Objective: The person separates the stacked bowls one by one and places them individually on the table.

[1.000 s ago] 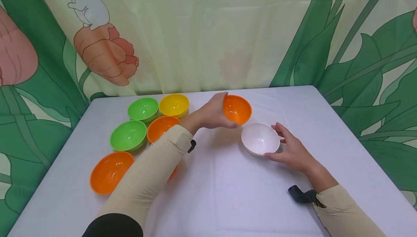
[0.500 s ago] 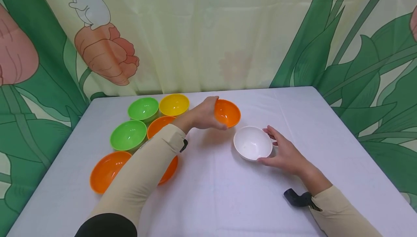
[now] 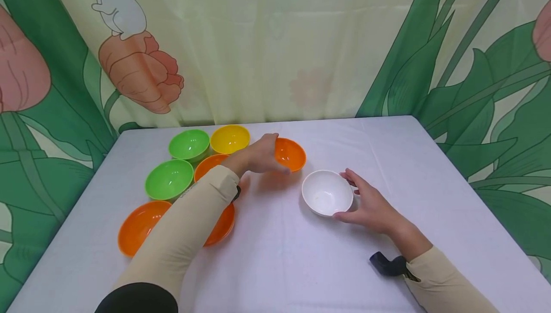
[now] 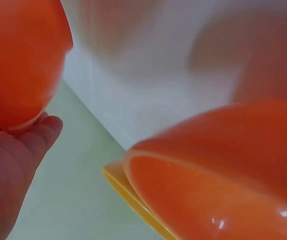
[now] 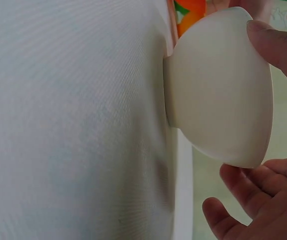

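Note:
In the head view my left hand [image 3: 257, 155] grips the side of an orange bowl [image 3: 292, 155], right of the grouped bowls. That same bowl [image 4: 23, 60] looms at the upper left of the left wrist view, with the fingers along its underside. My right hand [image 3: 368, 205] holds a white bowl [image 3: 327, 193] by its right side, thumb near the front and fingers behind. The right wrist view shows the white bowl [image 5: 218, 90] upright, its foot close over the white cloth. Both held bowls have visible insides with nothing in them.
Two green bowls, one behind [image 3: 189, 144] and one in front [image 3: 169, 179], stand at the left with a yellow bowl [image 3: 230, 139]. Several orange bowls, one at the front left [image 3: 139, 227], are partly hidden by my left sleeve [image 3: 185, 236]. A printed curtain [image 3: 280, 45] hangs behind the table.
Both hands have moved left and slightly toward me, the left with the orange bowl and the right with the white bowl. The grouped bowls have stayed put.

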